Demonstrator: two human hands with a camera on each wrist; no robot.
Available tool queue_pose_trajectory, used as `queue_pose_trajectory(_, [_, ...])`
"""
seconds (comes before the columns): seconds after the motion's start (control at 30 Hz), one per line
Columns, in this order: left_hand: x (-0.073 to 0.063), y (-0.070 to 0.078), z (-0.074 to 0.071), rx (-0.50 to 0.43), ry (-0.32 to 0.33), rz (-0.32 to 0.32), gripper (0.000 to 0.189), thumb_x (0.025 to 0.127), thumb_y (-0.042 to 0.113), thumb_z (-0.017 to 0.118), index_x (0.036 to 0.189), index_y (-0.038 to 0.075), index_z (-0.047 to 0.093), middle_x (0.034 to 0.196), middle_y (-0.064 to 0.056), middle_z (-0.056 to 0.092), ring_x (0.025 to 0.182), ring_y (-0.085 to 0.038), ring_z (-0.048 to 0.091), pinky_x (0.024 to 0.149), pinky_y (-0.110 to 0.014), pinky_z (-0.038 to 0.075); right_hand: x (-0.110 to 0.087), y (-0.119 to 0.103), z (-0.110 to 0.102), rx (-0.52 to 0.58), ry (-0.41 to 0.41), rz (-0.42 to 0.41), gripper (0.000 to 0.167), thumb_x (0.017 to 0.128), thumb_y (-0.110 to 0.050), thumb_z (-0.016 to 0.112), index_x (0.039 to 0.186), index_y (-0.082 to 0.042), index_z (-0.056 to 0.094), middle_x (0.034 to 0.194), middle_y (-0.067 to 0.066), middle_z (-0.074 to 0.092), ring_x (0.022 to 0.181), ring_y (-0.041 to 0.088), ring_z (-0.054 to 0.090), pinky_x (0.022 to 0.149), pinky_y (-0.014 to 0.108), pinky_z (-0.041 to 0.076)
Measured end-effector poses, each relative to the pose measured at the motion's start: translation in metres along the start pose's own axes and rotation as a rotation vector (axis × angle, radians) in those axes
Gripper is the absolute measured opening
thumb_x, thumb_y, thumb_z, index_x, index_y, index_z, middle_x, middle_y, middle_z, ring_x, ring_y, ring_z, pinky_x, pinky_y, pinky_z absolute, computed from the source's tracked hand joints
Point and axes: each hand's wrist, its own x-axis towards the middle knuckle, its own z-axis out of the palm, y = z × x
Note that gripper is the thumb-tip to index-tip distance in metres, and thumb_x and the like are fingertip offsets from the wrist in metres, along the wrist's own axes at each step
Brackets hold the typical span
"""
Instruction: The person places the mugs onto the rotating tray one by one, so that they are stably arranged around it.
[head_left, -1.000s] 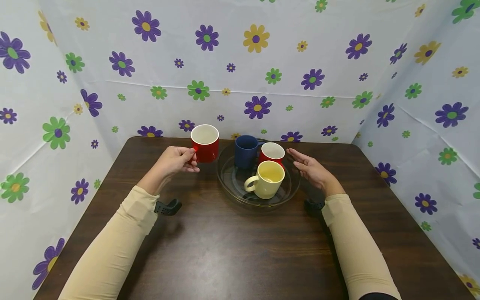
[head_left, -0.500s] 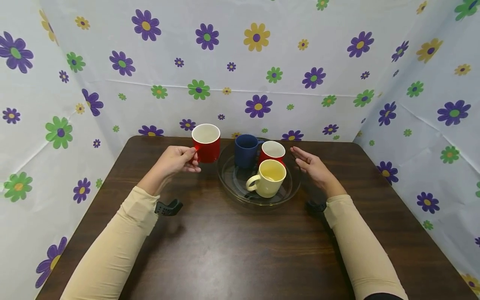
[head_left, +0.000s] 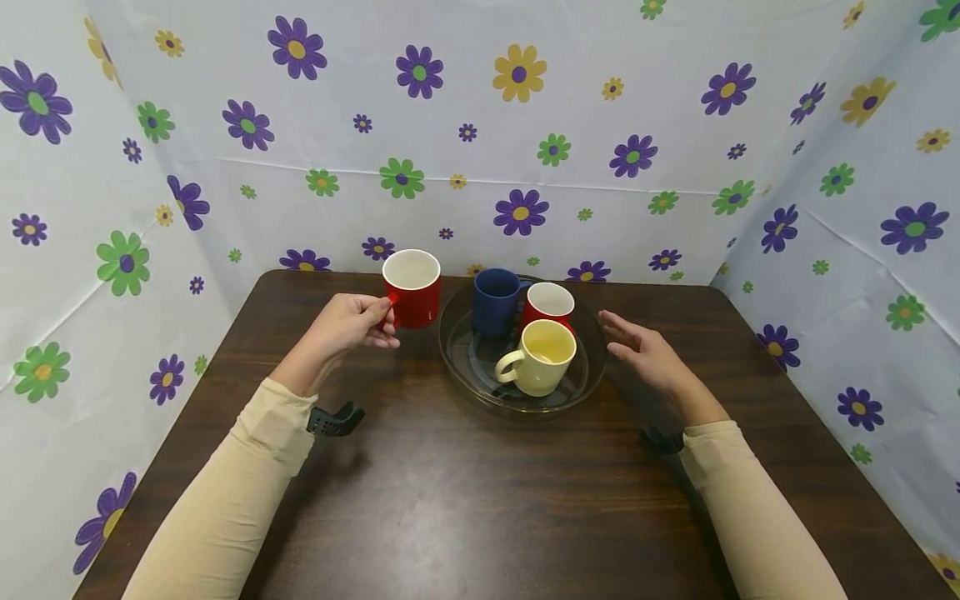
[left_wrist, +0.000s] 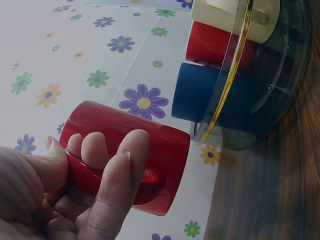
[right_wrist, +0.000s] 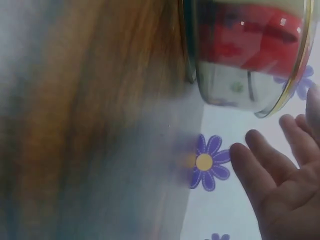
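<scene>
My left hand [head_left: 351, 322] grips the handle of a red mug [head_left: 417, 302] with a white inside, held upright just left of a clear glass bowl [head_left: 468, 377]. In the left wrist view, thumb and fingers close around that handle, and the red mug [left_wrist: 165, 150] looks raised off the table. Inside the bowl stand a blue mug [head_left: 493, 310], a second red mug [head_left: 542, 310] and a tilted yellow mug [head_left: 542, 367] with its handle to the left. My right hand [head_left: 648, 354] is beside the bowl's right rim, fingers extended, holding nothing.
The dark wooden table [head_left: 465, 500] stretches under both arms. A white curtain [head_left: 480, 133] printed with flowers encloses the back and both sides, close behind the bowl. A black strap [head_left: 335, 419] sits at the left wrist, another [head_left: 662, 440] at the right.
My right hand has drawn away from the bowl's rim, to the right and slightly nearer to me. The left hand and its red mug have stayed almost still.
</scene>
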Motion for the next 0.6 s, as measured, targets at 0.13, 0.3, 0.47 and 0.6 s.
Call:
queue_pose_trajectory(0.13, [-0.002,0.001,0.000,-0.006,-0.012,0.021,0.037,0.106,0.020,0.054,0.104,-0.016,0.059,0.077,-0.009,0.065,0.072,-0.020,0.075,0.080,-0.039,0.061,-0.009,-0.006,0.005,-0.039,-0.021,-0.050,0.064,0.104,-0.015,0.058,0.161,-0.010,0.028,0.164,0.017,0.029,0.146,0.043,0.033,0.111,0.062,0.033])
queue_pose_trajectory(0.3, [-0.002,0.001,0.001,-0.012,-0.024,0.029,0.037,0.106,0.020,0.053,0.104,-0.017,0.058,0.077,-0.010,0.065,0.071,-0.019,0.074,0.076,-0.034,0.062,-0.012,-0.009,0.014,-0.125,-0.010,-0.078,0.068,0.101,-0.012,0.063,0.159,-0.005,0.029,0.162,0.020,0.030,0.142,0.046,0.039,0.110,0.058,0.037])
queue_pose_trajectory(0.47, [-0.002,0.001,0.003,-0.021,-0.034,0.023,0.038,0.106,0.020,0.054,0.105,-0.018,0.057,0.076,-0.009,0.065,0.070,-0.018,0.074,0.079,-0.040,0.061,-0.013,-0.009,0.017,-0.111,-0.007,-0.059,0.069,0.101,-0.006,0.062,0.160,-0.004,0.027,0.163,0.019,0.028,0.143,0.046,0.036,0.111,0.057,0.035])
queue_pose_trajectory(0.6, [-0.001,0.000,0.004,-0.030,-0.046,0.029,0.038,0.106,0.019,0.054,0.105,-0.018,0.058,0.075,-0.009,0.064,0.069,-0.018,0.074,0.076,-0.038,0.061,-0.012,-0.011,0.016,-0.092,-0.026,-0.038,0.070,0.102,-0.007,0.060,0.161,-0.008,0.023,0.165,0.017,0.024,0.146,0.045,0.032,0.113,0.057,0.034])
